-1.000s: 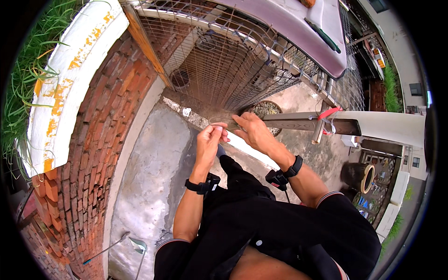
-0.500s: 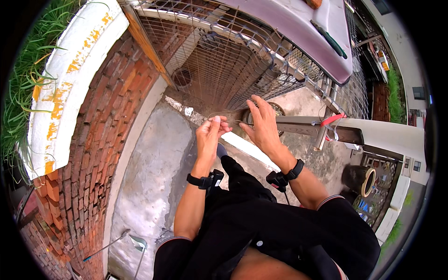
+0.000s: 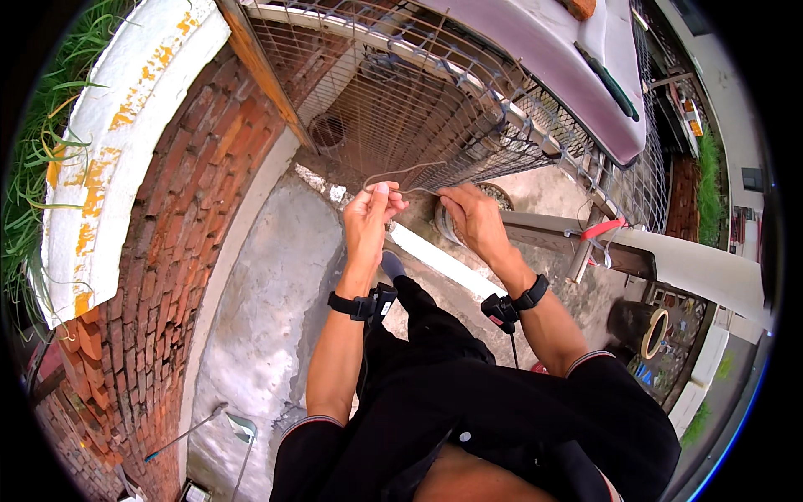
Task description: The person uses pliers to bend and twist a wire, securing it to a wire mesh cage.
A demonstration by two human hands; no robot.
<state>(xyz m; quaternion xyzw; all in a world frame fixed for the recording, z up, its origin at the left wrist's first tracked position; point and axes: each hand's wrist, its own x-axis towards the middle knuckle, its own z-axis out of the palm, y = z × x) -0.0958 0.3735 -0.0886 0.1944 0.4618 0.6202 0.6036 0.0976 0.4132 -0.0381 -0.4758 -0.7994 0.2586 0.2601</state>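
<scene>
A thin brown wire (image 3: 408,170) curves in a loose loop between my two hands, in front of a wire-mesh fence (image 3: 435,100). My left hand (image 3: 366,219) pinches it between thumb and fingertips. My right hand (image 3: 475,219) is closed too, with its fingertips on the wire's other stretch. Where exactly the wire ends inside the fingers is hidden. Each wrist wears a black strap with a small box on it.
A brick wall (image 3: 188,217) with a white-painted ledge runs along the left. At upper right, a green-handled tool (image 3: 606,79) lies on a pale purple panel (image 3: 544,50). A wooden rail (image 3: 577,238) tied with a red strip (image 3: 602,227) stands at right. A potted container (image 3: 447,224) sits behind my right hand.
My right hand has gone from spread fingers to a closed pinch on the wire. Both hands have risen slightly in view, and the wire's loop now shows more plainly.
</scene>
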